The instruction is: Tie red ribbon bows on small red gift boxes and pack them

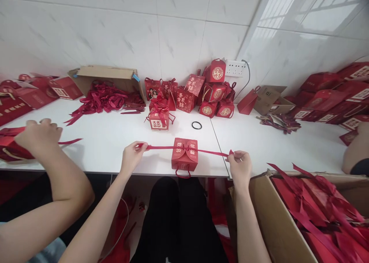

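Note:
A red gift box (185, 164) with gold characters sits at the front edge of the white table, its cord handle hanging toward me. A dark red ribbon (211, 152) passes through the top of the box and stretches out to both sides. My left hand (133, 154) pinches the ribbon's left end, a little above the table. On the other side, my right hand (240, 164) is closed on the right end. Both stretches of ribbon look nearly straight. Neither hand touches the box itself.
Behind the box stand a ribboned box (159, 121) and a black ring (196, 125). A cardboard box of loose ribbons (105, 98) lies back left. At right, an open carton (276, 220) holds ribboned boxes. A co-worker's hand (40, 134) works at left; another person's arm (356, 151) shows at right.

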The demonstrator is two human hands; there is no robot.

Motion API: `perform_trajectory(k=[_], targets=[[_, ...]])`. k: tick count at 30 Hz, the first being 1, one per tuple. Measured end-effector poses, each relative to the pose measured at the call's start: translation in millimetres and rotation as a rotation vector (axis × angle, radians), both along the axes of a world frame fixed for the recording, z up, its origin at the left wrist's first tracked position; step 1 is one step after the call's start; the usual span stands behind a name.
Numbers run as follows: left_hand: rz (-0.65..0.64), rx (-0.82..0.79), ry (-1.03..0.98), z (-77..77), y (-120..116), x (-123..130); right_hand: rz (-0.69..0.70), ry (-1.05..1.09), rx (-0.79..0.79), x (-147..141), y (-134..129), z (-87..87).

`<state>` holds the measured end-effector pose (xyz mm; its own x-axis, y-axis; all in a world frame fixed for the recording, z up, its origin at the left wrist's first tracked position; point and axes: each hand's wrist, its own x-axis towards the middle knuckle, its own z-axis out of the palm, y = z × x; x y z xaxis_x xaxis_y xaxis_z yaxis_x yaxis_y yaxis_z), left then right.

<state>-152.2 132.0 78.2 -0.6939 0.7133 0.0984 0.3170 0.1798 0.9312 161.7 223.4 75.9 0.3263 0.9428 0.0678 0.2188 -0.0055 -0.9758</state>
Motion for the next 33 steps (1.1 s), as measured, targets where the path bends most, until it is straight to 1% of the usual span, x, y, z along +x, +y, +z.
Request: perform_trajectory(k=[1, 2, 3, 4, 5, 7, 8, 9, 10, 11, 14, 16, 18, 20, 21, 24, 26, 29, 31, 33], targets=[[-0.024, -0.067, 0.143, 1.8, -1.7, -1.1, 0.008, -0.117, 0.004, -1.4, -1.5, -1.2], [-0.045, -0.097, 0.284, 5.3, -2.4, 0.0, 0.011, -0.223, 0.040, -4.7, -3.0, -0.9], [-0.077, -0.093, 0.400, 10.1, -2.2, 3.5, 0.022, -0.302, 0.100, -9.9, -4.2, 0.8], [-0.129, -0.068, 0.475, 15.7, -1.0, 8.9, 0.059, -0.344, 0.168, -16.8, -5.0, 3.4], [-0.215, -0.054, 0.502, 21.5, 1.3, 15.6, 0.133, -0.345, 0.220, -25.1, -5.3, 6.8], [-0.435, -0.096, 0.435, 31.1, 7.9, 29.7, 0.357, -0.280, 0.230, -42.9, -4.8, 14.1], [-0.532, -0.137, 0.371, 33.8, 11.8, 35.7, 0.469, -0.246, 0.200, -51.0, -4.0, 17.2], [-0.602, -0.177, 0.306, 34.8, 15.7, 40.3, 0.560, -0.227, 0.158, -57.9, -3.2, 19.7], [-0.648, -0.206, 0.245, 34.1, 19.4, 43.3, 0.621, -0.222, 0.116, -63.1, -2.5, 21.3], [-0.682, -0.225, 0.183, 32.0, 22.8, 44.8, 0.653, -0.227, 0.080, -66.5, -1.7, 22.1], [-0.770, -0.247, -0.055, 21.2, 29.6, 44.3, 0.702, -0.192, -0.020, -68.0, 0.2, 20.6], [-0.806, -0.213, -0.236, 14.6, 31.8, 43.2, 0.749, -0.126, -0.118, -65.1, 1.7, 18.1], [-0.805, -0.172, -0.367, 10.6, 32.9, 43.1, 0.792, -0.107, -0.233, -62.2, 3.2, 15.7], [-0.790, -0.157, -0.423, 8.6, 33.6, 43.6, 0.842, -0.139, -0.309, -60.3, 4.2, 13.9], [-0.780, -0.155, -0.431, 7.9, 33.9, 43.9, 0.874, -0.150, -0.320, -59.8, 4.4, 13.2], [-0.744, -0.109, -0.473, 5.5, 34.9, 45.1, 0.947, -0.088, -0.254, -59.4, 4.2, 11.1], [-0.724, -0.060, -0.549, 3.6, 35.0, 46.4, 0.946, 0.021, -0.210, -59.3, 4.0, 9.5], [-0.732, -0.029, -0.681, 1.1, 33.2, 48.3, 0.938, 0.176, -0.205, -57.1, 4.5, 7.0], [-0.750, -0.026, -0.755, -0.3, 30.5, 48.7, 0.916, 0.197, -0.199, -53.6, 5.1, 6.1], [-0.781, -0.034, -0.805, -1.6, 27.5, 48.2, 0.898, 0.159, -0.187, -48.7, 5.8, 6.6]])
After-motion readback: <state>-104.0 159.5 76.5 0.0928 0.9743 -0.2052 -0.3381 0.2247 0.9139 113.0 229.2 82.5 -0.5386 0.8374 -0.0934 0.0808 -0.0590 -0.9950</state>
